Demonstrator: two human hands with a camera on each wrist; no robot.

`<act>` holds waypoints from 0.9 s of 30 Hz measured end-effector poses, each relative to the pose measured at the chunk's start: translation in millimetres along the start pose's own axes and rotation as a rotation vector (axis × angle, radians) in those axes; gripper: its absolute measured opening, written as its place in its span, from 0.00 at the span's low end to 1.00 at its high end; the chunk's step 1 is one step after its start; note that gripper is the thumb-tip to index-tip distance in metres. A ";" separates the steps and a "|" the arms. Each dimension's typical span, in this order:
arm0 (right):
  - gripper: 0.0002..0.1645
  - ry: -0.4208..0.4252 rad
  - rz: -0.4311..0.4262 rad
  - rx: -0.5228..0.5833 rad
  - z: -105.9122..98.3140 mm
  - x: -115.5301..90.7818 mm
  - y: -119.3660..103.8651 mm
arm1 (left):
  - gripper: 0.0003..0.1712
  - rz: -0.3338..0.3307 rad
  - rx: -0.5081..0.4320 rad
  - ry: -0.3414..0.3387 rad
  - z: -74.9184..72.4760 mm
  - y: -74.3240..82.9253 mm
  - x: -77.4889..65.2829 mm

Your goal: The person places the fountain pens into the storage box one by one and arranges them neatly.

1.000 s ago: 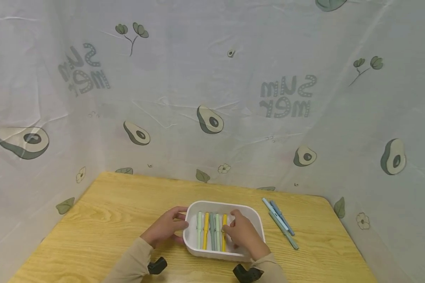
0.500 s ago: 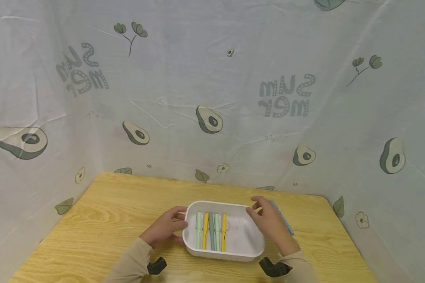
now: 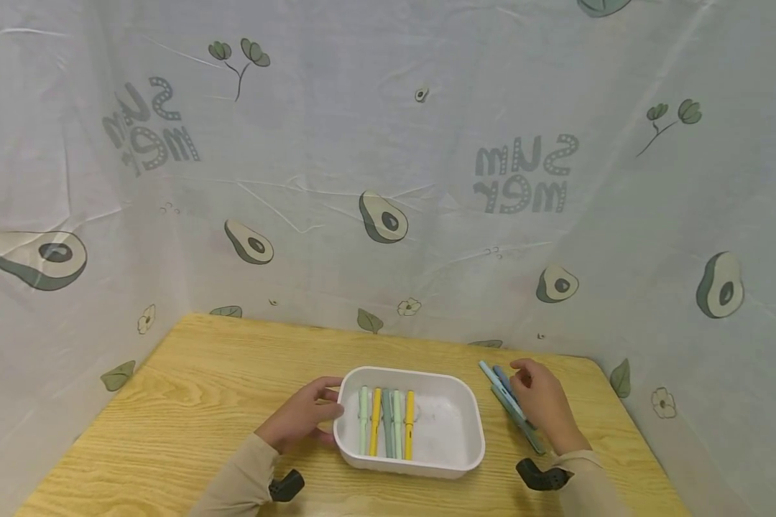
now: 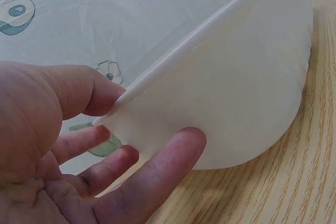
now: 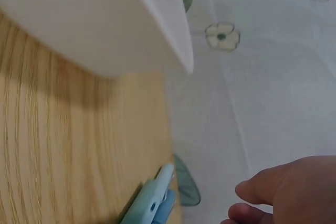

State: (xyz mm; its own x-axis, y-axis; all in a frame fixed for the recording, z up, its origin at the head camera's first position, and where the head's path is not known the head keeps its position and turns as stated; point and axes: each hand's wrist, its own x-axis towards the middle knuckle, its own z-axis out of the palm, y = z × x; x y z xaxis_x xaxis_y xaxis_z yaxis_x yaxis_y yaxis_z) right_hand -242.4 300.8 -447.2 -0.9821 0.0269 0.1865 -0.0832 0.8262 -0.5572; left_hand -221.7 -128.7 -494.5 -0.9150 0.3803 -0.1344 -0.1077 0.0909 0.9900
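Observation:
My left hand (image 3: 302, 413) holds the left end of a white plastic tray (image 3: 449, 470); in the left wrist view its thumb touches the rim and a fingertip rests on the outer wall. Several pens lie side by side in the tray, among them a yellow pen (image 3: 409, 425), a grey-green pen (image 3: 387, 424) and a pale green pen (image 3: 363, 420). My right hand (image 3: 546, 402), fingers loosely bent and holding nothing, is over the loose pens: a light blue pen (image 3: 491, 375), a darker blue pen (image 3: 503, 378) and a green pen (image 3: 507, 408). It partly hides them.
The wooden table (image 3: 246, 373) carries the tray near its front middle, with the loose pens right of it. A patterned curtain (image 3: 310, 143) with avocado prints hangs behind the table and at both sides.
My right hand has left the yellow pen in the tray and moved right, out over the loose pens. The left hand stays on the tray, which has not moved.

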 end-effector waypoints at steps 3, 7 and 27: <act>0.20 -0.018 0.012 -0.020 0.0 7.2 15.2 | 0.33 -0.001 0.002 0.002 -0.3 0.0 -0.2; 0.21 -0.083 0.047 -0.029 4.0 17.6 36.7 | 0.33 -0.007 0.006 0.008 -0.4 0.1 -0.5; 0.15 -0.148 0.178 -0.049 17.8 25.6 58.6 | 0.33 -0.007 -0.044 -0.033 -3.5 -2.4 3.5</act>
State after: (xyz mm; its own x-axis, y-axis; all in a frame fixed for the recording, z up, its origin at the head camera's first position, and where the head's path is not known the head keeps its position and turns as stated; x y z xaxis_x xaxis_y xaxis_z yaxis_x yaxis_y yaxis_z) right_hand -275.4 339.9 -489.5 -0.9949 0.0949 -0.0344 0.0986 0.8420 -0.5304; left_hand -226.0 -130.8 -497.2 -0.9011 0.4097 -0.1421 -0.1318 0.0534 0.9898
